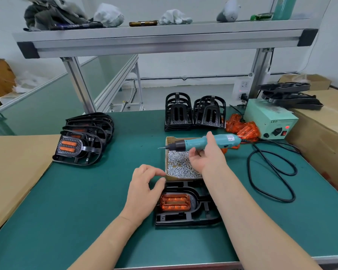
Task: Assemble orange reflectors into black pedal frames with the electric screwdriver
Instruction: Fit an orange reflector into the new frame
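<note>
The right hand [207, 158] grips the screwdriver [195, 142] but the left hand [144, 191] hangs with fingers apart, so the unheld reflector [175, 202] could slide.

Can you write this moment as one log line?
right hand: holds screwdriver over screw box | left hand: loosely curled beside frame | reflector: in frame

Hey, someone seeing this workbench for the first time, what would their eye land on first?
Probably the teal electric screwdriver, held by the right hand above the box of silver screws mid-table. Next, the bright orange reflector seated in a black pedal frame at the near edge, beside the left hand. A heap of loose reflectors lies at the right rear.
</note>
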`<state>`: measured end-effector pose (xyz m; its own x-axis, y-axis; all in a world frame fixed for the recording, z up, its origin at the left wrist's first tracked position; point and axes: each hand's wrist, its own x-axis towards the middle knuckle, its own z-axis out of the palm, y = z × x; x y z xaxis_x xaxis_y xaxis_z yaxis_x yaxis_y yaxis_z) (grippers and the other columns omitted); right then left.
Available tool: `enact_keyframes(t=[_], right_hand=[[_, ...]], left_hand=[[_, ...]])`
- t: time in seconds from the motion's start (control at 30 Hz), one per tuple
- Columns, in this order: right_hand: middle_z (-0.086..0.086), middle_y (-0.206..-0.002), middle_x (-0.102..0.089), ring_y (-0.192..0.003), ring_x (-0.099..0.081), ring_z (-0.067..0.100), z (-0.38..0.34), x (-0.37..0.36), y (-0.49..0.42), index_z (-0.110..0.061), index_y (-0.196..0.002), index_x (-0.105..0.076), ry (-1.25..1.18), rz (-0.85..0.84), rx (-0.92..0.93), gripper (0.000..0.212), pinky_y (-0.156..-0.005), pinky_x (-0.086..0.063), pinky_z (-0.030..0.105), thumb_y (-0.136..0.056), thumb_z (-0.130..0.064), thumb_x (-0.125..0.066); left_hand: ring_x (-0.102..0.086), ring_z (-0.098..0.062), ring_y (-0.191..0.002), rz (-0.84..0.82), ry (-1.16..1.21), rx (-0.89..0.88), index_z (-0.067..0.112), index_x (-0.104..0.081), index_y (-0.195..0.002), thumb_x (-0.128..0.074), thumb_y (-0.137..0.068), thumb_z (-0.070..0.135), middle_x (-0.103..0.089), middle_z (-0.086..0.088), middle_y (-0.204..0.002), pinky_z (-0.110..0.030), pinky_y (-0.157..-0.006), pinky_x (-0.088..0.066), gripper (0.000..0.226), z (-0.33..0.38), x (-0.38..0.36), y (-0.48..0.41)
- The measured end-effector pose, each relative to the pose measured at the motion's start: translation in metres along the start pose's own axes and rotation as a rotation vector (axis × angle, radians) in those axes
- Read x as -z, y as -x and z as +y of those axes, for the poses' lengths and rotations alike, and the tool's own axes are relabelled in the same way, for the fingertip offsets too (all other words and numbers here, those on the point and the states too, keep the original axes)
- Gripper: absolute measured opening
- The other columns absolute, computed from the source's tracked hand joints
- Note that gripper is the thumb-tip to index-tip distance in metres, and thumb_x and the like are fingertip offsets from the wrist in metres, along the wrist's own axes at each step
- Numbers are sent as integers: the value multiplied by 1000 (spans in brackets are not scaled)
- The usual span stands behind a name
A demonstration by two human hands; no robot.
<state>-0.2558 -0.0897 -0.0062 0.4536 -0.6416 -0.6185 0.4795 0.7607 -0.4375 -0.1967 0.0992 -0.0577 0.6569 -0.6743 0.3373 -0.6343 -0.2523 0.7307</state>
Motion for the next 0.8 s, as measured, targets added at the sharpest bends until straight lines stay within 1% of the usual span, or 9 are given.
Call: enact_keyframes(t=[0.03, 0.1, 0.2, 0.3, 0.4, 0.47, 0.57, 0.7, 0.8], right_hand=[[5, -105, -65, -77, -61, 17, -3, 0, 0, -18, -128, -58, 14, 6, 36, 50, -40, -46, 17, -88, -42, -76], [4, -103, -63, -71, -58, 14, -9, 1, 1, -19, -123, -60, 40, 12, 105, 44, -40, -39, 16, -89, -43, -75], [3, -103, -66, -72, -61, 12, -19, 3, 4, -17, -116, -61, 22, 23, 179, 38, -44, -42, 19, -90, -43, -72], [-1, -91, -65, -74, -63, 13, -27, 7, 6, -16, -106, -60, -82, 30, 214, 29, -63, -55, 29, -91, -37, -72], [-3, -88, -62, -77, -60, 13, -28, 14, 5, -16, -105, -58, -115, 23, 229, 22, -74, -52, 29, -93, -30, -70], [-3, -85, -62, -76, -59, 12, -28, 18, 4, -16, -103, -59, -116, 14, 236, 18, -69, -52, 26, -93, -26, -70], [-3, -73, -61, -60, -57, 10, -30, 20, 6, -14, -88, -60, -125, -38, 229, 13, -47, -49, 17, -91, -21, -71], [0, -60, -64, -44, -60, 8, -32, 20, 9, -9, -85, -59, -120, -106, 264, 11, -47, -51, 18, -90, -10, -69], [-3, -55, -63, -42, -57, 6, -32, 19, 11, -12, -84, -60, -100, -130, 299, 12, -45, -49, 17, -88, -11, -71]], left_hand=[[-48, -8, -100, 13, -30, -19, 27, -70, -88, -68, -89, 13, -57, 14, -93, -10, -85, -33, 14, 1, 0, -5], [-44, -8, -98, 29, -65, -39, 28, -73, -89, -68, -90, 17, -58, 16, -93, -7, -84, -29, 12, 4, 0, -19], [-45, -14, -103, -28, -143, -70, 26, -77, -92, -68, -91, 20, -63, 12, -95, -21, -86, -31, 11, 11, -2, -47], [-47, -20, -106, -188, -236, -92, 29, -78, -98, -68, -91, 24, -66, 10, -96, -37, -94, -37, 13, 19, -8, -69], [-47, -17, -105, -351, -315, -128, 36, -76, -100, -70, -89, 29, -59, 19, -86, -36, -90, -35, 14, 27, -19, -79], [-43, -15, -99, -422, -431, -190, 38, -75, -96, -68, -89, 31, -54, 21, -78, -32, -81, -26, 12, 34, -26, -82], [-42, -14, -94, -433, -582, -315, 35, -75, -96, -67, -89, 35, -59, 16, -83, -32, -77, -22, 10, 37, -30, -86], [-45, -14, -85, -376, -677, -436, 31, -75, -91, -64, -92, 34, -63, 13, -79, -32, -76, -25, 12, 34, -31, -83], [-51, -14, -91, -324, -569, -372, 29, -75, -90, -62, -93, 33, -71, 13, -88, -33, -83, -29, 14, 28, -29, -79]])
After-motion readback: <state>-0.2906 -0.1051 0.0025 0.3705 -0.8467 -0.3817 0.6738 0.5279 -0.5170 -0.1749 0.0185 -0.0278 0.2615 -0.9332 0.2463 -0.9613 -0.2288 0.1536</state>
